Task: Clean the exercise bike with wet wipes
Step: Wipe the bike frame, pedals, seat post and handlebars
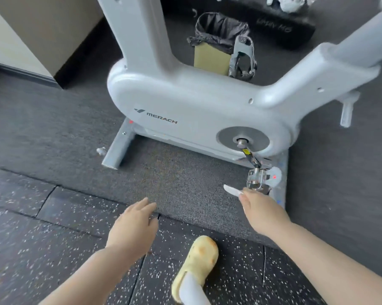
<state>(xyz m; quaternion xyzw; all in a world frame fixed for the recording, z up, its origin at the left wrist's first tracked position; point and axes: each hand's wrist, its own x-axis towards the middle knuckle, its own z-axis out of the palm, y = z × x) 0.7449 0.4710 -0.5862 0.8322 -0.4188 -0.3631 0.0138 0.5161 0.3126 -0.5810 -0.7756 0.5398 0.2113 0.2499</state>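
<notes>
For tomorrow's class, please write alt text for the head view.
A person's right hand presses a white wet wipe at the near pedal of a white exercise bike. The left hand hovers open above the dark floor mat.

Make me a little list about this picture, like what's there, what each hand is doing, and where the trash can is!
Place: dark speckled floor with a grey mat
Main thing: white exercise bike standing on the mat
Right hand: pinching a white wet wipe beside the near pedal
Left hand: empty, open, fingers spread low over the mat edge
Trash can: behind the bike, lined with a black bag
Foot: yellow slipper between the two arms
</notes>
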